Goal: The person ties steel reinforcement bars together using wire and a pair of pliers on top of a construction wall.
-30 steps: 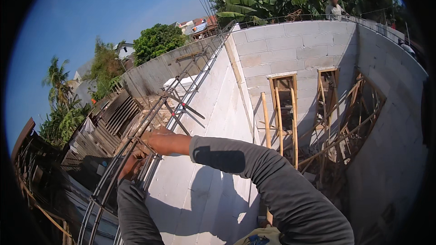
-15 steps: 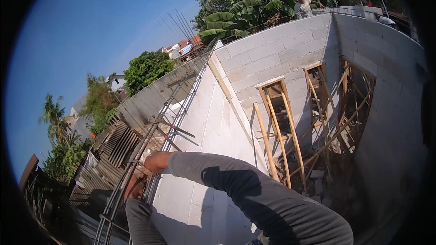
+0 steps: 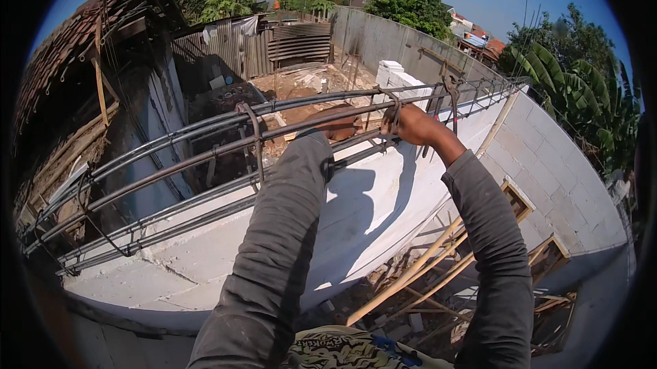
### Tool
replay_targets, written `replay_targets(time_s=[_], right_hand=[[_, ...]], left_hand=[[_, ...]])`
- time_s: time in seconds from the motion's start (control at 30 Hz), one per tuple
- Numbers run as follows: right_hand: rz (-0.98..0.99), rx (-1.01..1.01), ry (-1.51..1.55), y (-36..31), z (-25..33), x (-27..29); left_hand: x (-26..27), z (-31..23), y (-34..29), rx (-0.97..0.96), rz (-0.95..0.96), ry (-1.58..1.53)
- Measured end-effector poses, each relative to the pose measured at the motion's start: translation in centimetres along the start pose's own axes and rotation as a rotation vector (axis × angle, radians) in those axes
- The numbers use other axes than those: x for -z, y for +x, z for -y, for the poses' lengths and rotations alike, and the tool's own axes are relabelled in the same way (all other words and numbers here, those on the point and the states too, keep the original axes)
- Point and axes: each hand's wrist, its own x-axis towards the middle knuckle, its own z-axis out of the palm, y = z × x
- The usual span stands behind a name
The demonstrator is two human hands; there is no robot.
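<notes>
One white block wall [image 3: 410, 198] runs from lower left to upper right, and one steel rebar cage [image 3: 226, 150] lies along its top. The cage's long bars crowd too closely to count; at least three stirrups show.

Two hands are at the cage, over the wall's top. The right hand [image 3: 413, 124] has its fingers curled onto the cage's steel. The left hand [image 3: 342, 124] is just beside it, partly hidden by a long bar crossing in front, so its grip cannot be told. One pincer-like tool [image 3: 451, 92] with red on a handle hangs on the cage above the wall, right of the hands.

Two grey sleeves [image 3: 274, 246] cover parts of the wall and cage.

Beyond the wall are one stack of white blocks [image 3: 400, 80], one corrugated sheet fence [image 3: 298, 47], one long grey boundary wall [image 3: 383, 37] and one rounded tree [image 3: 414, 13]. One tiled roof [image 3: 102, 13] rises past the wall's left end; broad-leaved plants [image 3: 575, 74] grow past its right end.

On the wall's near side, at least two bamboo poles [image 3: 410, 268] lean over rubble, near two wooden window frames [image 3: 521, 193].
</notes>
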Motion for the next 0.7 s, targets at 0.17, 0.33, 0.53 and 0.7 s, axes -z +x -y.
replay_targets(time_s=[0.17, 0.33, 0.53, 0.7], right_hand=[[-0.086, 0.053, -0.036, 2.0, 2.7, -1.4], [-0.168, 0.105, -0.089, 0.4, 2.7, -1.7], [-0.178, -0.102, -0.190, 0.2, 2.9, -2.8], [-0.306, -0.020, -0.055, 0.2, 2.8, -3.8]], left_hand=[[2.6, 2.3, -2.4, 0.048, -0.013, 0.044], [1.1, 0.6, -0.5, 0.017, 0.021, 0.055], [0.5, 0.4, -0.1, -0.003, 0.029, 0.050], [0.4, 0.0, -0.9, 0.011, -0.024, 0.116]])
